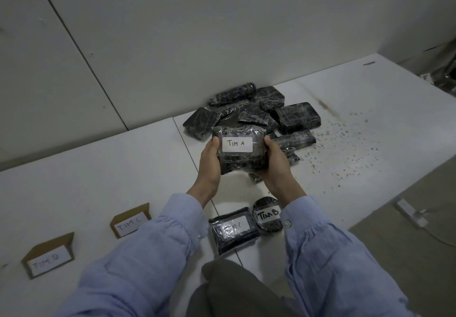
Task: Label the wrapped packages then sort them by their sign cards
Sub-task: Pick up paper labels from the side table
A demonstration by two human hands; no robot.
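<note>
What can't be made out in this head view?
Head view:
Pile of unlabelled packages: its near part sits behind the TIM A package, left hand and right hand, so no count.
Flat package's label: glare washes out most letters.
Near sign card: faint writing, last letter unclear.
A TIM A sign card: none shows; left sleeve or frame edges may hide it.
</note>
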